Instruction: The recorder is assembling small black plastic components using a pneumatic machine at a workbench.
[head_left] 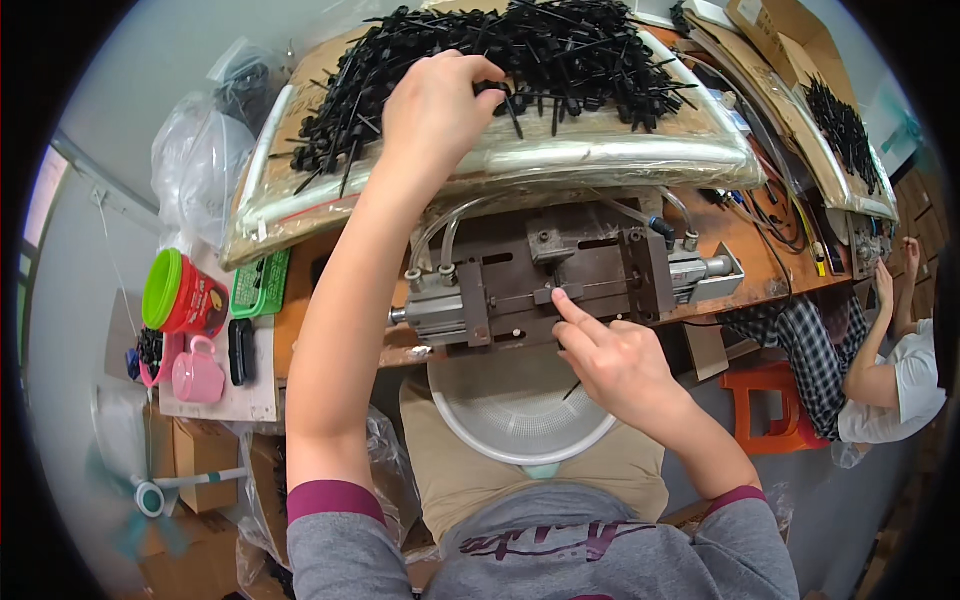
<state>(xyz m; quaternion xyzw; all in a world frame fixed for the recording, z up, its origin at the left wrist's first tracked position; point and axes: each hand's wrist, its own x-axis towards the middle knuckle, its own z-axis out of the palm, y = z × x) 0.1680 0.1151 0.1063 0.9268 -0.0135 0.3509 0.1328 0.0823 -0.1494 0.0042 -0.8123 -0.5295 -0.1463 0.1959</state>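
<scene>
Head view: left hand (437, 105) fingers pinch spiky black plastic pieces (520, 55).

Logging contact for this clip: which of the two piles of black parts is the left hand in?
The near pile on the foil-wrapped tray, under the left hand; the far pile lies untouched at right.

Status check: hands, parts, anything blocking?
Left hand pinching in black plastic parts pile. Right hand fingertip on metal fixture. White basin below. Nothing blocking.
</scene>
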